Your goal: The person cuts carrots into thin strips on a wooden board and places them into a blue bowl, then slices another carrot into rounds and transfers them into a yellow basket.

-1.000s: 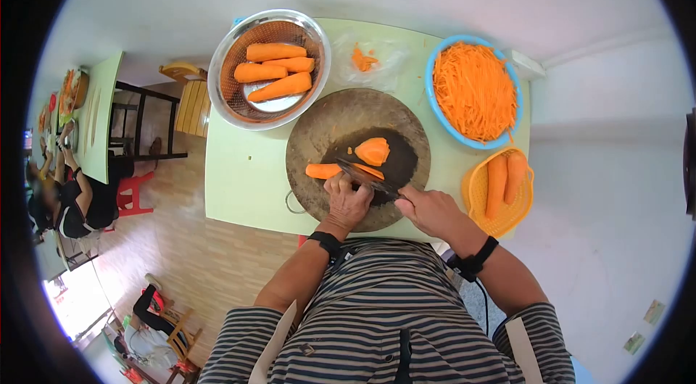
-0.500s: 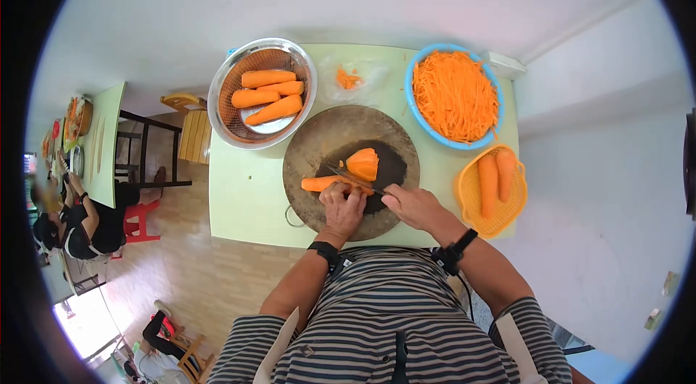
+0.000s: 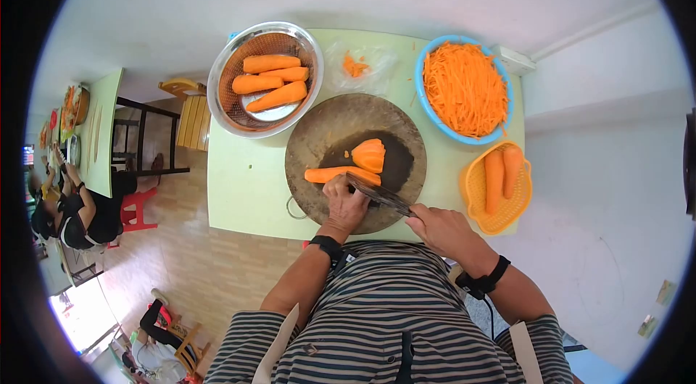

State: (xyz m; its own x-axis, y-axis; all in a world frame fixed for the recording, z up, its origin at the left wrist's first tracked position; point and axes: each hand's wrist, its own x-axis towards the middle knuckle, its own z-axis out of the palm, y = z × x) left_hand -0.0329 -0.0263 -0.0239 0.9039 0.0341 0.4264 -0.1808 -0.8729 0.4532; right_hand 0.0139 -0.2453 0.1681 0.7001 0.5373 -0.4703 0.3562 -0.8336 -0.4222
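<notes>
My right hand (image 3: 446, 235) is closed on the handle of a knife (image 3: 380, 195). Its dark blade slants up and left across the near side of a carrot (image 3: 337, 175), with the tip close to my left fingers. My left hand (image 3: 344, 204) has its fingers curled against the near edge of that carrot, which lies crosswise on a round wooden chopping board (image 3: 312, 137). Just beyond it sits a fanned stack of carrot slices (image 3: 369, 155). The fingertips of my left hand are partly hidden behind the blade.
A metal bowl (image 3: 217, 97) with several whole carrots stands at the back left. At the back right is a blue basin (image 3: 424, 94) of shredded carrot, with a yellow basket (image 3: 500, 224) holding two carrots nearer. Carrot scraps lie on a plastic bag (image 3: 377, 72). Other people sit at the left.
My right hand has drawn back toward me and right, lifting the knife off the carrot and turning its blade. The slice stack looks more fanned out. My left hand stays by the carrot.
</notes>
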